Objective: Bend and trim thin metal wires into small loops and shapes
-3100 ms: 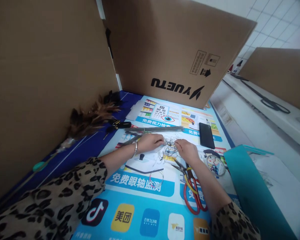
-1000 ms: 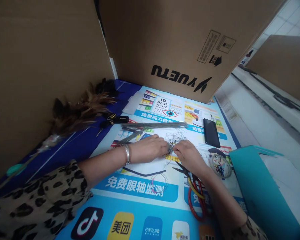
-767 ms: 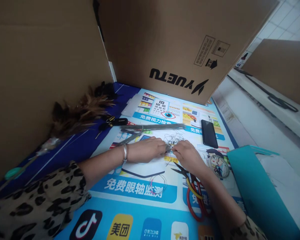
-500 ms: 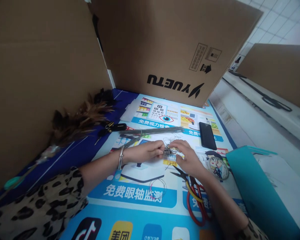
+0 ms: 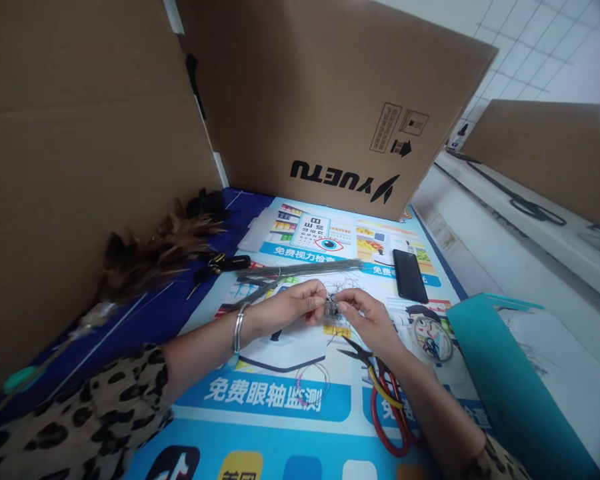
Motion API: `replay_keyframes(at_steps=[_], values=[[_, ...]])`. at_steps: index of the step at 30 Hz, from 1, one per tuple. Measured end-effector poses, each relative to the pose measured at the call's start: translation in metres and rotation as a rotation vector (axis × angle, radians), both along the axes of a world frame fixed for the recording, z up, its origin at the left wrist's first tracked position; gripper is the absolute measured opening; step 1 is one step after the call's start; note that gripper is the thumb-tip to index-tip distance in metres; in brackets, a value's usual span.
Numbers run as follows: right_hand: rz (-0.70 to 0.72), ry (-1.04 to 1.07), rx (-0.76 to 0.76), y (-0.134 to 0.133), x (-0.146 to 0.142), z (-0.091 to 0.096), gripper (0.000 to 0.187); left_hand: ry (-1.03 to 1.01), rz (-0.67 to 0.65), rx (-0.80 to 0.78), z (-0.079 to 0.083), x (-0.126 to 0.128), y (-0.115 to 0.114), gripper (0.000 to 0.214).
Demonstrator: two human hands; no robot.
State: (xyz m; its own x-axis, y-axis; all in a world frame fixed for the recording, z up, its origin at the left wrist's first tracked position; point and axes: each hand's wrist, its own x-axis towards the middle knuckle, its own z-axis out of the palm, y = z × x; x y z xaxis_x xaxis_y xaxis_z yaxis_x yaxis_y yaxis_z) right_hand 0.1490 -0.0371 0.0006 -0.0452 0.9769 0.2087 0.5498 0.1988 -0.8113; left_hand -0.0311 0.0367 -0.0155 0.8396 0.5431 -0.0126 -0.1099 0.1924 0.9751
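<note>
A small tangled piece of thin wire (image 5: 333, 309) is held a little above the printed sheet, with loose strands poking out around it. My left hand (image 5: 300, 305) pinches it from the left between thumb and fingers. From the other side my right hand (image 5: 371, 320) closes thumb and forefinger on it. Fingertips partly hide the piece, so its exact shape is unclear. Just below my right hand lie red-handled scissors (image 5: 393, 417) and pliers with a yellow grip (image 5: 380, 383). A bundle of straight wires (image 5: 320, 268) rests beyond both hands.
A phone (image 5: 410, 277) and a coil of wire (image 5: 433, 338) lie to the right, beside a teal box (image 5: 510, 387). Keys (image 5: 220, 263) and a feather duster (image 5: 155, 247) are on the left. Cardboard panels (image 5: 330, 100) stand at the back and left.
My right thumb and forefinger have come together on the wire piece; they were spread apart before. My left hand keeps its pinch. The camera view has shifted slightly.
</note>
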Motion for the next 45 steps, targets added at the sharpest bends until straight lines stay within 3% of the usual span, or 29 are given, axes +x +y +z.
replay_keyframes(at_steps=[5,9,15,20,27,33,40,43,45], values=[[0.001,-0.053,-0.045,-0.005,-0.013,0.002,0.047,-0.021,0.031,-0.013,0.001,0.003,-0.005,0.013],[0.02,0.033,-0.117,-0.006,-0.016,-0.003,0.032,-0.011,0.052,0.015,0.0,0.003,-0.004,0.014],[0.079,0.349,-0.22,-0.005,-0.013,-0.008,0.03,-0.009,0.094,-0.012,-0.001,0.003,-0.002,0.013],[0.014,0.418,-0.188,-0.002,-0.009,-0.011,0.024,-0.013,0.111,-0.067,-0.001,0.002,-0.002,0.015],[-0.074,0.177,-0.024,-0.003,-0.006,-0.005,0.014,-0.028,-0.065,-0.164,-0.002,0.0,0.001,0.023],[-0.017,-0.071,0.177,-0.007,-0.009,0.003,0.014,0.014,-0.078,-0.116,0.001,-0.005,0.004,0.024],[0.13,-0.332,0.483,-0.006,-0.004,0.002,0.022,-0.014,-0.114,-0.239,0.013,-0.006,-0.003,0.018],[0.145,-0.387,0.491,-0.007,-0.005,0.006,0.022,-0.039,-0.149,-0.247,0.02,-0.006,-0.007,0.018],[0.115,-0.368,0.411,-0.008,-0.008,0.01,0.022,-0.033,-0.144,-0.207,0.022,-0.006,-0.007,0.018]])
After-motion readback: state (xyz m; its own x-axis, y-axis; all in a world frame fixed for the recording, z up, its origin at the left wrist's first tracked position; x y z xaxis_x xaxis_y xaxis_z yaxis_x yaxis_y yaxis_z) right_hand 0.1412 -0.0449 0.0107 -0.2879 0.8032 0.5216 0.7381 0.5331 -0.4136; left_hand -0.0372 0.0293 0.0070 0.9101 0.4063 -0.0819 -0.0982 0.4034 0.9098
